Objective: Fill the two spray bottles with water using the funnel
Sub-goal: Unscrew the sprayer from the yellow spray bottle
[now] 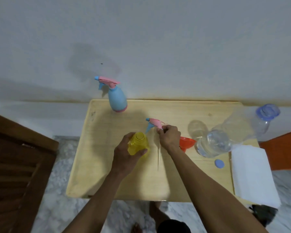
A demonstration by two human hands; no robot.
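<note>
Starting on the left: the blue spray bottle [118, 98] stands upright at the far edge of the table [107, 174], well beyond both grips, its pink-and-blue spray top screwed on — no sign anyone has opened it, and whether it holds water I can't tell through the opaque body.

Now the left hand [126, 155], fingers and thumb curled round the yellow spray bottle [138, 143], holding it upright on the table. Its neck is open, top off, and it looks empty from here (hard to be sure through tinted plastic).

Just right of that grip, the right hand [169, 137] pinches the pink spray head [154, 123] at its collar, lifted clear of the yellow neck, with the dip tube [158, 157] trailing down toward the near edge.

Right behind that right hand sits the orange funnel [186, 142], lying on the table, not yet in any bottle. Further right again, the clear water bottle [213, 143] stands uncapped with water in it, its blue cap [219, 164] lying just in front.

So by my reading — early days. One bottle opened, nothing poured. Left to do: set the head down, seat the funnel, pour, re-cap, then repeat for the blue one.
</note>
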